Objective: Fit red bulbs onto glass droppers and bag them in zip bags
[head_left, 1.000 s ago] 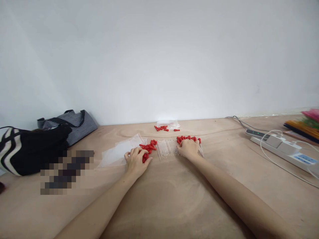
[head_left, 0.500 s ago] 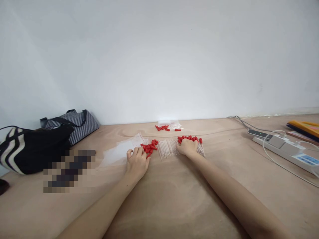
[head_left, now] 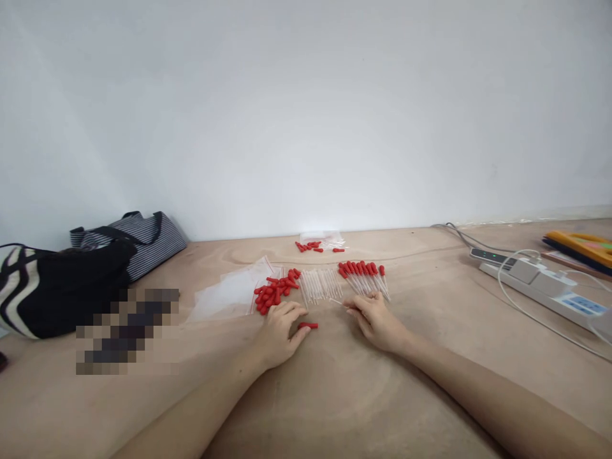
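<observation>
My left hand (head_left: 282, 331) is beside the pile of red rubber bulbs (head_left: 273, 294), its thumb and curled fingers around one red rubber dropper bulb (head_left: 310, 326) that points right. Opposite it, my right hand (head_left: 375, 319) pinches a thin clear dropper tube (head_left: 337, 302), whose tip sticks out to the left. A row of bare clear tubes (head_left: 319, 285) lies just beyond the hands. Right of that row, several assembled droppers (head_left: 366, 277) lie side by side, red bulbs away from me.
Clear zip bags (head_left: 224, 296) lie left of the bulb pile. Farther back is another bag (head_left: 320, 236) with loose bulbs and tubes. Dark and striped bags (head_left: 162, 245) stand at left. A power strip (head_left: 540, 280) with cables and a yellow object (head_left: 581, 245) are at right.
My left hand has come nearer from the pile with a red bulb. My right hand has left the assembled droppers, uncovering them, and now holds a tube closer to me.
</observation>
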Action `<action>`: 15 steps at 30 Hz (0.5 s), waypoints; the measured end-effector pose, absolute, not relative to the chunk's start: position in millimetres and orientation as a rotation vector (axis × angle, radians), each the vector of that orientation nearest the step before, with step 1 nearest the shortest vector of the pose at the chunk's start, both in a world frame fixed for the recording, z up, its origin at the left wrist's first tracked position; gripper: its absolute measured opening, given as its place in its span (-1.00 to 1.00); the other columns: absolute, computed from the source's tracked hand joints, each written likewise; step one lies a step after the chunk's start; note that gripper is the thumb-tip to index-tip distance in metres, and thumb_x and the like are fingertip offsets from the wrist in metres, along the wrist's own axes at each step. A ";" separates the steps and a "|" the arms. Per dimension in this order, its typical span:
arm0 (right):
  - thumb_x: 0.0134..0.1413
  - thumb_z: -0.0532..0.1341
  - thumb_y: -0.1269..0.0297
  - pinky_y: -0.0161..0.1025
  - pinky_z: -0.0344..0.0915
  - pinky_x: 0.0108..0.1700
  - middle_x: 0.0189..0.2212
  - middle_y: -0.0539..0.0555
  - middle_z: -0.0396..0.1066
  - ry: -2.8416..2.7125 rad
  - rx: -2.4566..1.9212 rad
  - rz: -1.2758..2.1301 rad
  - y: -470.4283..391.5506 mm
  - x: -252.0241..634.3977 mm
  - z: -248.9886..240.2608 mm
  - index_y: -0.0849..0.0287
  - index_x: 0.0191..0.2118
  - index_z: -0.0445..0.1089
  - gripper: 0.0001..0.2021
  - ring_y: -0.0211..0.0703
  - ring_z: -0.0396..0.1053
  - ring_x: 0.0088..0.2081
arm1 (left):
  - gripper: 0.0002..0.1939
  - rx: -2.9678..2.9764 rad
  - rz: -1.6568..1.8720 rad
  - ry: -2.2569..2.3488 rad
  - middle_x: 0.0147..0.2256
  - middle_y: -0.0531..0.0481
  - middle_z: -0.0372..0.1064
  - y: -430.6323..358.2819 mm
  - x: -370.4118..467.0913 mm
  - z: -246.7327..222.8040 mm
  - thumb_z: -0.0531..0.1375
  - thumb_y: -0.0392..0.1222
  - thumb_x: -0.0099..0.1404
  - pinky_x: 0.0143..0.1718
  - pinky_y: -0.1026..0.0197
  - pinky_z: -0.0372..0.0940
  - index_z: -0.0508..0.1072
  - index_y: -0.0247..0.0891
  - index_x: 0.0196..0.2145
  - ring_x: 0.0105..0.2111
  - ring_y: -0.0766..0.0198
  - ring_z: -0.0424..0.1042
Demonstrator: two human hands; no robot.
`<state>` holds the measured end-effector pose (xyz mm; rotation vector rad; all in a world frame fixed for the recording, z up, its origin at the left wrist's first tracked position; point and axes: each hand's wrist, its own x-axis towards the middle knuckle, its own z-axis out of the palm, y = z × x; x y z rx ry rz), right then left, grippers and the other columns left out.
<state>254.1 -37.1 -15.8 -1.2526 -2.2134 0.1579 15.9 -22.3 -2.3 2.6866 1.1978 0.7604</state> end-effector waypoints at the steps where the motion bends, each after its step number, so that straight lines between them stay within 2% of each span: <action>1: 0.13 -0.09 0.41 -0.16 0.00 -0.16 -0.34 0.07 0.39 -2.232 -1.225 0.158 -39.6 253.1 -16.1 0.15 -0.17 0.27 -0.76 -0.21 0.30 -0.32 | -0.77 2.656 0.770 1.179 -0.22 -0.06 0.36 -22.1 17.1 -3.4 0.11 -0.20 0.14 -0.21 0.13 0.16 0.38 -0.22 -0.20 -0.23 0.19 0.31; 3: 0.13 -0.09 0.44 -0.15 0.00 -0.15 -0.33 0.07 0.39 -2.267 -1.180 0.160 -42.2 250.2 -15.5 0.14 -0.14 0.27 -0.73 -0.22 0.29 -0.31 | -0.76 2.623 0.769 1.140 -0.20 -0.06 0.36 -21.7 20.4 -4.6 0.10 -0.21 0.16 -0.21 0.15 0.18 0.40 -0.20 -0.19 -0.23 0.21 0.32; 7: 0.12 -0.05 0.42 -0.17 0.02 -0.16 -0.37 0.06 0.37 -2.240 -1.170 0.176 -43.2 243.1 -15.2 0.17 -0.24 0.31 -0.79 -0.24 0.28 -0.33 | -0.82 2.615 0.738 1.184 -0.35 0.02 0.42 -22.2 27.1 -4.6 0.06 -0.19 0.21 -0.26 0.14 0.15 0.47 -0.14 -0.34 -0.32 0.22 0.34; 15: 0.13 -0.02 0.34 -0.18 0.02 -0.18 -0.44 0.00 0.39 -2.138 -1.194 0.277 -45.4 230.7 -20.4 0.15 -0.32 0.33 -0.81 -0.26 0.28 -0.37 | -0.88 2.542 0.772 1.364 -0.37 0.08 0.42 -24.6 29.9 -5.3 0.06 -0.17 0.22 -0.22 0.10 0.02 0.39 -0.15 -0.35 -0.31 0.22 0.32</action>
